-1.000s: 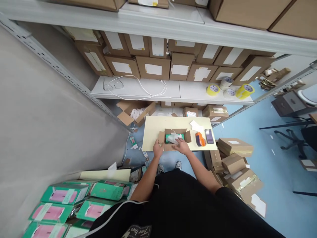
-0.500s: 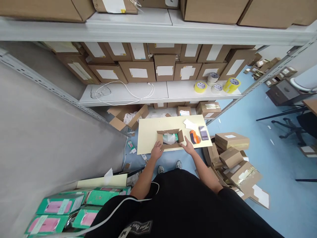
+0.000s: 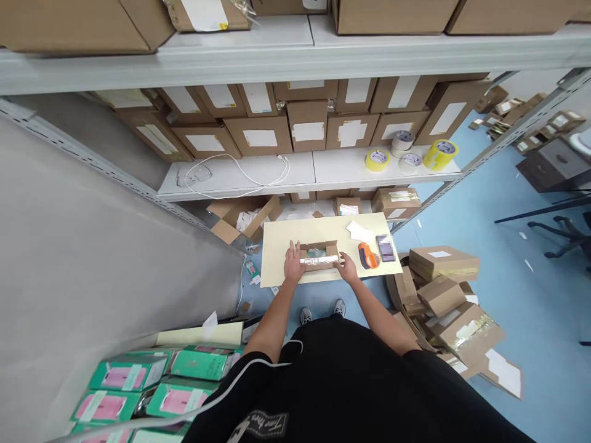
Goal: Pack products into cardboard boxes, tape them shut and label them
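Observation:
A small open cardboard box [image 3: 318,266] sits on a cream board, with a whitish, green-tinged item [image 3: 316,253] partly showing inside. Along its near side runs a shiny pale strip [image 3: 319,260], which looks like tape or a label. My left hand [image 3: 292,263] presses against the left end of the box, fingers pointing away from me and bent over the edge. At the right near corner, my right hand [image 3: 347,269] grips the box between thumb and fingers. To the right lie an orange and dark tape dispenser [image 3: 368,255] and a blurred phone-like item [image 3: 385,248].
White paper [image 3: 359,231] lies on the cream board [image 3: 281,234]. Tape rolls [image 3: 377,160] and a white cable [image 3: 240,169] rest on the shelf behind, below boxes. Cardboard boxes [image 3: 457,301] are heaped on the floor at right; green boxes [image 3: 133,372] are stacked at left.
The near side of the box has folded inward, covering more of the contents and showing the shiny strip. My left hand has moved up along the left end. The view has shifted slightly.

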A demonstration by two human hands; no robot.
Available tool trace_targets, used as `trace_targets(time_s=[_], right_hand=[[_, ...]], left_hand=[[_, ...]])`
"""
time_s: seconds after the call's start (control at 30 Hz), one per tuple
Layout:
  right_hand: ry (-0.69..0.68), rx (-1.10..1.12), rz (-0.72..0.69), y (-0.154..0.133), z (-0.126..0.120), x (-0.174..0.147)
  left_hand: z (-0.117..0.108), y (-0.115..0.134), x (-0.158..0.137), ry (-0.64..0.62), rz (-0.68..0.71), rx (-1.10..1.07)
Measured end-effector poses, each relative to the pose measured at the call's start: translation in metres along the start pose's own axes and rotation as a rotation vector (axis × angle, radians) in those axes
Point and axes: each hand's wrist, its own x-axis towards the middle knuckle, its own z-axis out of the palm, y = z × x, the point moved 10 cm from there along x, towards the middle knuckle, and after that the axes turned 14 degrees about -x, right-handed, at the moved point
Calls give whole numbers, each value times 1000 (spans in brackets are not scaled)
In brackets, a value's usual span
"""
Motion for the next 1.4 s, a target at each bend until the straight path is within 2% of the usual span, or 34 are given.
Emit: trace_targets(time_s=[0.07,0.17,0.33,0.47,0.6,0.73,0.83,1.0,1.17,1.3,1.4], right_hand=[[11,-2,-27,1,0,-3],[59,14,-97,0,-5,-9],[62,33,-203,-1,-13,-17],[85,-26,-196,11,-28,-18],[105,-67,-161,33,-51,-11],[179,-84,-106,62,-79,3],[158,-146,-31,87,-88,17],[21,-238,41,117,-83,44],[-177,-323,102,137,-51,66],[-236,-302,149,151,-26,70],[-244,-252,236,161,-15,68]], left_hand=[[5,6,8,-73,63,-1],[10,2,10,-115,77,19],[25,-21,-14,-68,-10,67],[44,-31,-32,-69,-60,28],[58,-21,-26,-93,-14,9],[84,-1,-1,-172,-5,9],[106,16,20,-232,-20,18],[127,22,36,-293,-86,89],[133,16,28,-318,-70,132],[136,12,26,-342,-52,139],[135,11,27,-340,-43,140]])
